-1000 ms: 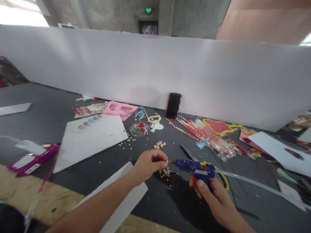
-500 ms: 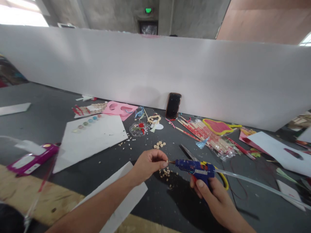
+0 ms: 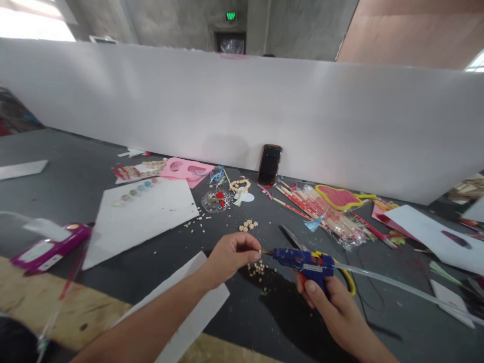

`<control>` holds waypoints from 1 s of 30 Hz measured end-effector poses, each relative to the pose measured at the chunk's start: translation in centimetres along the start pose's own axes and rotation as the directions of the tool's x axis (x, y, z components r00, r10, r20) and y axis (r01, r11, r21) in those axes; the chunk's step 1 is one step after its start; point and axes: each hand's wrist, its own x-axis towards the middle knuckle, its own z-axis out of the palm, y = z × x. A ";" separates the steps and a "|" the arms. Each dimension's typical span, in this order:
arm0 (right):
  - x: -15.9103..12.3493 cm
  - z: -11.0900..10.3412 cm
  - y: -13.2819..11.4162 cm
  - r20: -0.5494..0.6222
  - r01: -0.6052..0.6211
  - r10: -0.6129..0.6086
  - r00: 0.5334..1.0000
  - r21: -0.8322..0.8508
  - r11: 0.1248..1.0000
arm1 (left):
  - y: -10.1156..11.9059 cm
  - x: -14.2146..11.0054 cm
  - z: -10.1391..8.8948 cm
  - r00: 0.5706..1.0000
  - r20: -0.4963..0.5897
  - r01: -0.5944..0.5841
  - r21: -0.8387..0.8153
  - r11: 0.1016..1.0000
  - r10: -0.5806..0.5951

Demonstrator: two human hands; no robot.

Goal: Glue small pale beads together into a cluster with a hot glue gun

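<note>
My right hand (image 3: 330, 297) is wrapped round the handle of a blue hot glue gun (image 3: 302, 259), with a long clear glue stick (image 3: 381, 280) running out of its back end. The nozzle points left and meets the fingertips of my left hand (image 3: 236, 254). Thumb and forefinger are pinched there on something tiny and pale, too small to make out. Just below the pinch lie loose small wooden beads (image 3: 258, 269) on the dark table. Beyond it sits a small cluster of joined beads (image 3: 248, 225). Scissors (image 3: 293, 237) with yellow handles lie partly hidden behind the glue gun.
A phone (image 3: 269, 164) leans against the white upright board (image 3: 189, 106). Red-patterned sticks (image 3: 302, 201) and a yellow-rimmed pink fan shape (image 3: 339, 197) lie to the right. White sheets (image 3: 151, 212), pink cut-out paper (image 3: 185, 169) and a purple glue gun (image 3: 53, 247) are on the left.
Almost nothing differs. Both hands hold the same pose, with the nozzle still at the left fingertips.
</note>
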 end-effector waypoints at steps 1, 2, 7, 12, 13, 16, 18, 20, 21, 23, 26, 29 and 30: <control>0.0 0.0 -0.1 -0.003 0.003 -0.003 1.000 -0.006 1.000 | 0.0 0.0 0.0 1.000 -0.001 0.003 -0.001 1.000 -0.003; 0.0 0.0 -0.1 -0.005 0.005 -0.005 1.000 -0.013 1.000 | -0.1 0.0 0.0 1.000 -0.003 0.006 -0.002 1.000 -0.006; 0.0 0.1 -0.2 -0.021 0.015 -0.015 1.000 -0.010 1.000 | -0.2 0.0 0.0 1.000 -0.005 0.010 0.005 1.000 -0.010; -0.1 0.0 0.2 -0.024 0.018 -0.019 1.000 -0.027 0.999 | 0.0 0.0 -0.1 1.000 -0.007 0.010 0.010 1.000 -0.010; -0.1 0.0 0.2 -0.024 0.021 -0.022 0.999 -0.037 0.999 | 0.0 0.0 -0.1 1.000 -0.008 0.011 0.014 1.000 -0.011; -0.1 -0.1 0.3 -0.016 0.019 -0.020 1.000 -0.051 0.999 | 0.1 0.0 -0.1 1.000 -0.010 0.014 0.020 1.000 -0.014; -0.1 0.0 0.3 -0.021 0.010 -0.010 1.000 -0.043 0.999 | 0.0 0.0 -0.1 1.000 -0.011 0.012 0.018 1.000 -0.012; -0.1 0.1 0.4 -0.035 0.006 -0.007 0.999 -0.028 1.000 | -0.1 0.0 -0.2 1.000 -0.011 0.007 0.017 1.000 -0.007; -0.1 0.1 0.4 -0.042 0.009 -0.009 0.999 -0.018 1.000 | -0.1 0.0 -0.2 1.000 -0.011 0.003 0.018 1.000 -0.003; 0.0 0.2 0.4 -0.033 0.015 -0.015 0.999 0.002 1.000 | -0.2 0.1 -0.1 1.000 -0.009 -0.005 0.016 1.000 0.005; 0.2 0.2 0.2 -0.009 0.016 -0.016 1.000 0.019 1.000 | -0.3 0.1 -0.1 1.000 -0.009 -0.013 0.013 1.000 0.013; 0.2 0.1 0.2 -0.015 0.011 -0.010 1.000 0.015 1.000 | -0.2 0.1 -0.1 1.000 -0.005 -0.010 0.008 1.000 0.010; 0.2 0.1 0.2 -0.018 0.011 -0.010 1.000 0.015 1.000 | -0.2 0.1 -0.1 1.000 -0.005 -0.008 0.012 1.000 0.008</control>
